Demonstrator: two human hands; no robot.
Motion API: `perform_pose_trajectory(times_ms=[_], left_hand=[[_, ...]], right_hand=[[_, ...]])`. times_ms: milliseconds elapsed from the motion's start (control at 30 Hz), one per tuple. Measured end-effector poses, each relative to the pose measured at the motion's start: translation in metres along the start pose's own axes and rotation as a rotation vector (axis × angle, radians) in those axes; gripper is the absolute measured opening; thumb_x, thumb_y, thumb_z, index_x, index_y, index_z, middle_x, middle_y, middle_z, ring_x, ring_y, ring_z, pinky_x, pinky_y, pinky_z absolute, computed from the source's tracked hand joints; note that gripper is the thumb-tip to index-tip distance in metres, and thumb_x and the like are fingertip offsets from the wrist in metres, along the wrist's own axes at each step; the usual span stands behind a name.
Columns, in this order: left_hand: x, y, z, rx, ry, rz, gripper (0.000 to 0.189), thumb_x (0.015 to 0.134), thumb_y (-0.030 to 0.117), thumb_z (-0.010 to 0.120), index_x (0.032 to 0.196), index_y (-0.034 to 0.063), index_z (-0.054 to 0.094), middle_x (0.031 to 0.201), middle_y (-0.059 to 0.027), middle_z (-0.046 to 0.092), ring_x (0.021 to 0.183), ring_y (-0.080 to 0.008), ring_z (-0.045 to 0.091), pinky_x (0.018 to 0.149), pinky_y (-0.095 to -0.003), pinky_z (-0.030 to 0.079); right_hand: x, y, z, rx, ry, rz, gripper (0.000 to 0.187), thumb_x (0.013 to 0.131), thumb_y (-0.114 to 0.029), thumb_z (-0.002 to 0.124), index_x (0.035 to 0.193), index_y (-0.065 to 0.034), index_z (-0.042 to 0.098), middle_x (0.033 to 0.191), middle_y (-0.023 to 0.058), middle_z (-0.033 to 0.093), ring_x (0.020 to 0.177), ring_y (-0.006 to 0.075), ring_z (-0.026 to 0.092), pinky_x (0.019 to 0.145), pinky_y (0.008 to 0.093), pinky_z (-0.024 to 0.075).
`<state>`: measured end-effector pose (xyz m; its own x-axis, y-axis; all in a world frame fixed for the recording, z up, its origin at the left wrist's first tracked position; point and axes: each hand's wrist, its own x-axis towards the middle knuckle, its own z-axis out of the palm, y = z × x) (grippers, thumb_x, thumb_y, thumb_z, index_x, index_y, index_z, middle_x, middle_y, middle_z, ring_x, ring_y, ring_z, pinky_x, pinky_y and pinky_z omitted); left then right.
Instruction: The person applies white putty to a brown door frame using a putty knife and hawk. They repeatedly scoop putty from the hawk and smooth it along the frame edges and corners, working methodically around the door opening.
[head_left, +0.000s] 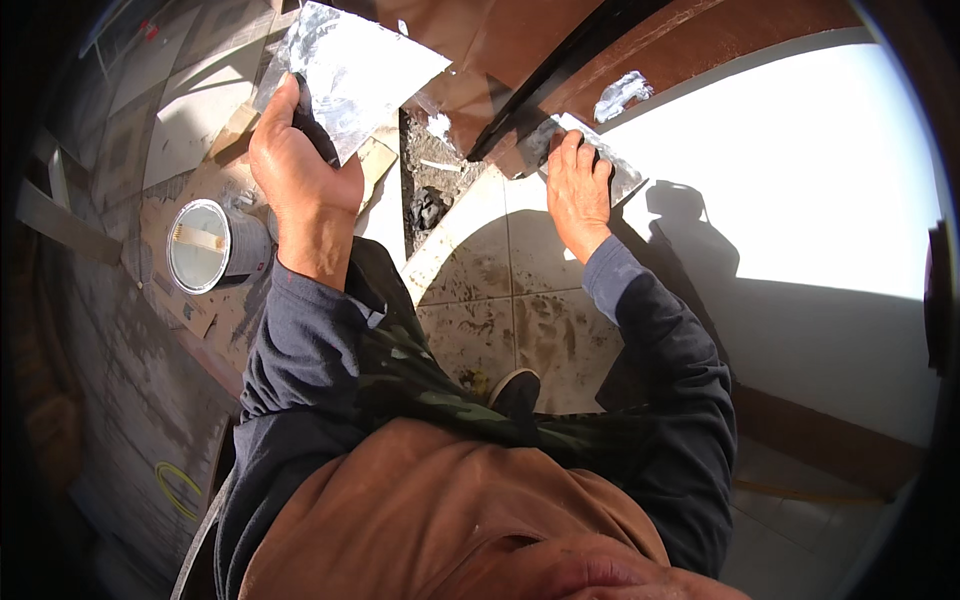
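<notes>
My left hand (304, 161) grips the dark handle of a flat metal plastering trowel (360, 64), its face turned up and smeared with white filler. In my right hand (579, 191) is a second metal blade (600, 154), with white paste on it, held close to the white wall (810, 172) at the reveal's edge. Most of that tool's handle is hidden under my fingers. A patch of white filler (622, 96) sticks to the brown surface just beyond the right blade.
An open metal can (199, 246) with pale contents and a brush or stick across it stands left on cardboard (191, 307). Dirty floor tiles (469, 330) lie below me. Rubble (427, 206) fills a gap by the threshold. A yellow hose or cable (176, 487) shows lower left.
</notes>
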<state>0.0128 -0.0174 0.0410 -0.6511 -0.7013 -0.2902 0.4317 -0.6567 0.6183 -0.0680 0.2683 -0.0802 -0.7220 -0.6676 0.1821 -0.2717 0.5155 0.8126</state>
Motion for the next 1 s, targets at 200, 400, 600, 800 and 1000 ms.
perform_pose_trajectory(times_ms=[200,400,600,800,1000], left_hand=[[-0.002,0.000,-0.002,-0.028,-0.034,-0.079,0.024,0.102,0.020,0.055,0.113,-0.0003,0.064,0.106,-0.0067,0.072,0.094,-0.0196,0.071,0.088,-0.0357,0.057],[-0.003,0.003,-0.004,0.010,-0.047,-0.084,0.023,0.102,0.021,0.056,0.110,0.0010,0.065,0.103,-0.0054,0.073,0.092,-0.0181,0.071,0.086,-0.0354,0.058],[-0.002,-0.003,-0.003,0.028,-0.027,-0.090,0.022,0.101,0.019,0.057,0.109,0.0006,0.065,0.103,-0.0058,0.072,0.093,-0.0188,0.071,0.088,-0.0368,0.057],[-0.007,-0.008,-0.002,0.014,-0.075,-0.142,0.022,0.100,0.019,0.058,0.109,0.0008,0.065,0.104,-0.0062,0.072,0.096,-0.0201,0.071,0.089,-0.0380,0.056],[-0.010,-0.005,-0.003,0.023,-0.098,-0.114,0.022,0.100,0.019,0.058,0.109,0.0005,0.066,0.105,-0.0063,0.073,0.096,-0.0201,0.071,0.089,-0.0374,0.056]], right_hand=[[0.008,-0.057,0.041,-0.003,-0.230,-0.143,0.054,0.095,-0.029,0.056,0.141,-0.0026,0.052,0.138,0.0132,0.045,0.112,0.0285,0.044,0.085,0.0467,0.0392],[-0.002,-0.086,0.048,0.064,-0.233,-0.181,0.052,0.096,-0.031,0.054,0.139,-0.0023,0.052,0.135,0.0131,0.047,0.112,0.0284,0.042,0.087,0.0454,0.0384],[-0.018,-0.038,0.031,0.168,-0.063,-0.122,0.037,0.096,-0.026,0.052,0.122,-0.0062,0.068,0.145,0.0151,0.047,0.128,0.0336,0.041,0.097,0.0501,0.0366],[-0.016,-0.037,0.039,0.038,-0.107,-0.166,0.044,0.097,-0.027,0.051,0.134,-0.0037,0.060,0.141,0.0171,0.044,0.125,0.0350,0.039,0.096,0.0514,0.0361],[-0.022,-0.065,0.031,0.083,-0.211,-0.117,0.057,0.096,-0.027,0.052,0.146,-0.0005,0.046,0.139,0.0160,0.043,0.120,0.0323,0.040,0.094,0.0474,0.0364]])
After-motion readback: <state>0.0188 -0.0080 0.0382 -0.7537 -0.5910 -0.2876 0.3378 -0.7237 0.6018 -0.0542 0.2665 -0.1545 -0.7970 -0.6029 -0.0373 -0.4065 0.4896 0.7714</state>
